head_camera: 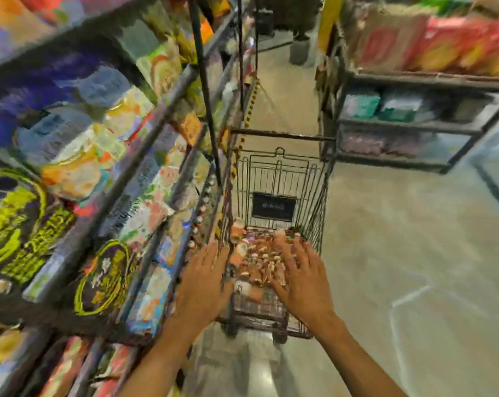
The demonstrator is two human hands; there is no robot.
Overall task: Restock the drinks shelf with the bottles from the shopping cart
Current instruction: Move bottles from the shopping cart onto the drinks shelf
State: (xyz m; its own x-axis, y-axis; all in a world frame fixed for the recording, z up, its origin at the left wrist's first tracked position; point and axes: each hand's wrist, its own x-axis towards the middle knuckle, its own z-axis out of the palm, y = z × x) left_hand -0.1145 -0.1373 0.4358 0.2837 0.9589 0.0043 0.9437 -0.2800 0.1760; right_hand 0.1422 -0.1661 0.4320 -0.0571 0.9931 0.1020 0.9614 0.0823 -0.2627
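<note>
A wire shopping cart (279, 173) stands in the aisle ahead of me, its bottom covered with several small orange-capped bottles (259, 253). My left hand (203, 277) hovers over the cart's left rim with fingers spread and holds nothing. My right hand (298, 266) reaches over the bottles, fingers spread and straight, also empty. Whether either hand touches a bottle is blurred. A row of small bottles (202, 207) lines a low shelf edge just left of the cart.
Tall shelving (113, 156) packed with colourful packets runs along the left, close against the cart. Another rack (414, 124) with boxes and packs stands at the right rear. The pale floor (400, 267) stretches to the right of the cart.
</note>
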